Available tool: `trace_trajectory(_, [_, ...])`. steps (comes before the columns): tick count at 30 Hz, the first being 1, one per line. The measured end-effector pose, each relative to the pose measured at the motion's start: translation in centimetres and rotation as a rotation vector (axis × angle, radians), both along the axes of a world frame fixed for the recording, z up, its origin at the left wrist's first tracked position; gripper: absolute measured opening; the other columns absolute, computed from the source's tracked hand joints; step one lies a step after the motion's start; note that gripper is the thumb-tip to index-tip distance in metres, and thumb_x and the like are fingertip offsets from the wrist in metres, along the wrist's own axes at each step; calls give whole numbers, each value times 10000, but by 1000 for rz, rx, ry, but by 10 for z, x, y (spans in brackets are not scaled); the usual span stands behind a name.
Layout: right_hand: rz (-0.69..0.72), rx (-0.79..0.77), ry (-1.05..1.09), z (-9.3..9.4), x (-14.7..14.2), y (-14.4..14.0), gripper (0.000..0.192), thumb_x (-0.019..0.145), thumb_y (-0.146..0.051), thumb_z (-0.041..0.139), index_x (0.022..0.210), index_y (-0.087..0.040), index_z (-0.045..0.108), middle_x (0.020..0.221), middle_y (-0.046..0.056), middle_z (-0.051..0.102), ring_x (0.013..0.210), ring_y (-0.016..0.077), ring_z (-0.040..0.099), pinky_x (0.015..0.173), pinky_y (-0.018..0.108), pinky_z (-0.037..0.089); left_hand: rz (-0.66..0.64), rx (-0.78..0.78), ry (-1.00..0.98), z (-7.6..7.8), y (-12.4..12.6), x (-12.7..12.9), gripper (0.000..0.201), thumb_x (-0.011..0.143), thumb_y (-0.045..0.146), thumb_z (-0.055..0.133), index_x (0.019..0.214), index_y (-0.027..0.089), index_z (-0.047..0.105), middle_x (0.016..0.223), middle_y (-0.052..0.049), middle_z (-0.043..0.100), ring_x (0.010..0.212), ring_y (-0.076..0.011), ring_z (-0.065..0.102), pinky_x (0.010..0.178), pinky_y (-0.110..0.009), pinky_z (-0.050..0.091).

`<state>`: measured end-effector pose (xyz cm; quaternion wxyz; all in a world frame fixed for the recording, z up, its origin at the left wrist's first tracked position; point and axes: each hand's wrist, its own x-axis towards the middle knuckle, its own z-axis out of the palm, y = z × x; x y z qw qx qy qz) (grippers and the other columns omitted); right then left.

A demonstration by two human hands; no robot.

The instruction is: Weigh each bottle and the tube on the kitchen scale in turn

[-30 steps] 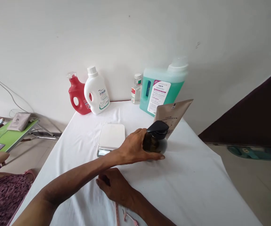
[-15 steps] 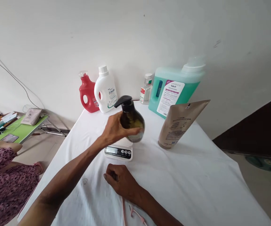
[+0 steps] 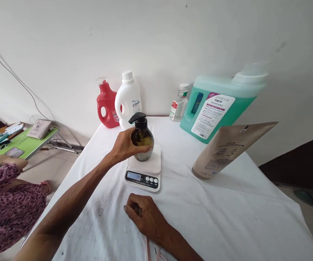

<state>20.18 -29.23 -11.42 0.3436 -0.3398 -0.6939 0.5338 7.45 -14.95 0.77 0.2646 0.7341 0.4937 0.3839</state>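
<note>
The white-cloth-covered worktop (image 3: 227,214) carries a big translucent plastic jug of green liquid (image 3: 221,108), set by the wall, probably out of the way; a tan plastic squeeze tube (image 3: 227,150), standing on its cap, likely for a flat base; a red plastic handled bottle (image 3: 107,107) beside a white plastic handled bottle (image 3: 130,99); and a flat white digital scale (image 3: 144,166). The left hand (image 3: 122,146) has its fingers clamped around a dark, rounded, black-topped pump bottle (image 3: 143,139) over the scale's plate, seemingly to keep it upright; the right hand (image 3: 147,214) rests nearer, fingers curled together. Smallest is a clear white-capped jar (image 3: 179,107). Counted: two handled bottles, one each of the others.
</note>
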Motion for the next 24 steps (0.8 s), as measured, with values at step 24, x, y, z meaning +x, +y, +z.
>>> trace_trajectory(24, [28,-16,25,0,1,1,257,959,-298,568,736,-229,459,601,-71,395,535,109,360,515,246,283,346,-111,-521,-120,18,-56,617,914,768,538,824,166,641,623,13,513,514,-111,471,503,-264,380])
